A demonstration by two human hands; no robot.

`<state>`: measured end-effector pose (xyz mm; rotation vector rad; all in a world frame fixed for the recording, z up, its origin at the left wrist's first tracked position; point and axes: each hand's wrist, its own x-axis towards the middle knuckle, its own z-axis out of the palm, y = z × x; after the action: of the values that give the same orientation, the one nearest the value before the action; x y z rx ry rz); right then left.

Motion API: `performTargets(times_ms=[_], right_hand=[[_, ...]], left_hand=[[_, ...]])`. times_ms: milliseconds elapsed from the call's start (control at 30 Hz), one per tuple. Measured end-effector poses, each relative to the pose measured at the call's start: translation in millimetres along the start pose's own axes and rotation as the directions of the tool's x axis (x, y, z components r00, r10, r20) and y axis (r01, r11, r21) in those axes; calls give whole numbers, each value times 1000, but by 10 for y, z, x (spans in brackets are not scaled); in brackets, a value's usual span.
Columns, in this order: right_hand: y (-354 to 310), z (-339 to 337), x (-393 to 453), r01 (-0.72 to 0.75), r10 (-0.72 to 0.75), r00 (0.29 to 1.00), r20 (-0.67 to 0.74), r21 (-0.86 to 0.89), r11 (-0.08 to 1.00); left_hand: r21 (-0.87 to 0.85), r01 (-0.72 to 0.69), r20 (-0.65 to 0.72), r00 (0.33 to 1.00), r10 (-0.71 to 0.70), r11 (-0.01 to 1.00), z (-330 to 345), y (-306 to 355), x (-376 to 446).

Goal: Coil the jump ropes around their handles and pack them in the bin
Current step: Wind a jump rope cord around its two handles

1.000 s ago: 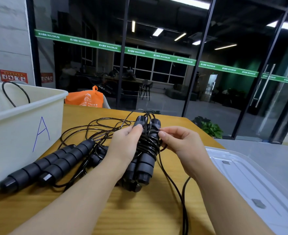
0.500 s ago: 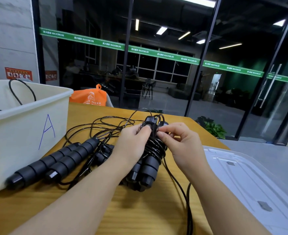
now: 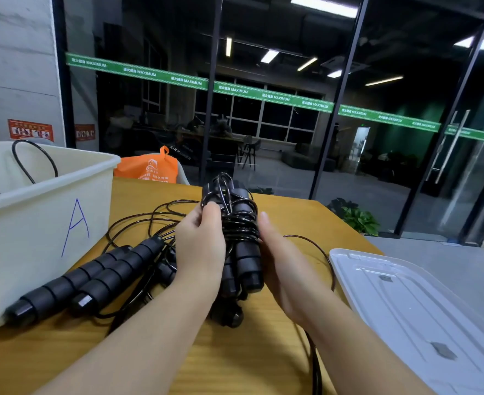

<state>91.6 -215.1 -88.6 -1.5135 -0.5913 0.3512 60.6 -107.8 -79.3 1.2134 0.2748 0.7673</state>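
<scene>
Black rope bundle [image 3: 239, 238] held by left hand [image 3: 201, 246], right hand [image 3: 280, 260] wide; next, bin [image 3: 44, 223] at nine o'clock

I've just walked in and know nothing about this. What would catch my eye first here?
Most likely the coiled jump rope at the centre, its black cord wound round two handles, gripped by the left hand while the right hand lies open against its side. To the left stands a white bin marked with a blue A, and two ribbed handles of another rope lie beside it on the wooden table.
</scene>
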Motion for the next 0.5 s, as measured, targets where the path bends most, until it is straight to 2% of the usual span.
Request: performTargets(times_ms=[67, 167, 333, 500], right_hand=[[34, 33, -13, 35, -35, 997, 62, -3, 999], [45, 72, -40, 20, -41, 987, 158, 130, 991], [6, 12, -50, 65, -78, 993, 90, 133, 989], [21, 28, -34, 128, -128, 990, 57, -4, 992]], left_hand=[[-16, 17, -48, 999, -18, 1000, 12, -13, 10], [-52, 63, -71, 995, -67, 997, 15, -38, 41], [4, 59, -62, 996, -59, 998, 35, -75, 31], [9, -44, -17, 999, 44, 999, 58, -77, 10]])
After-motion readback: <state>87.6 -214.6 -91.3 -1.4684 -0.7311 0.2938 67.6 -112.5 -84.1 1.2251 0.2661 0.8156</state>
